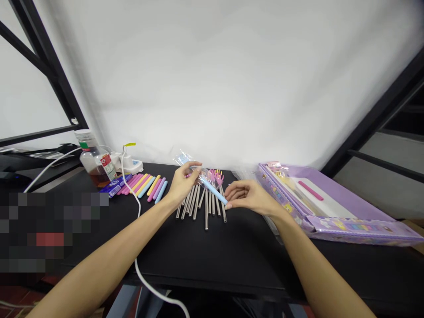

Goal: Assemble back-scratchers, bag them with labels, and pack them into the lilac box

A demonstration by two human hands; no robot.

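My left hand (183, 183) grips a transparent plastic sleeve (184, 157) around a pale blue stick (213, 191), which slants down to the right. The blue stick's far end reaches my right hand (249, 197), between its thumb and curled fingers. I cannot tell whether that hand grips it. Beneath both hands lies a fanned group of metal rods (202, 206), with pink and yellow fork-shaped plastic ends (215, 178) at the far side. To the left lie several pastel pink, yellow and blue sticks (142, 185).
The work surface is a black table (215, 260). A purple printed box (334, 223) stands open at the right. A bottle of amber liquid (94, 161), a white power strip (129, 163) and a white cable (136, 238) are at the left. A pixelated patch hides the lower left.
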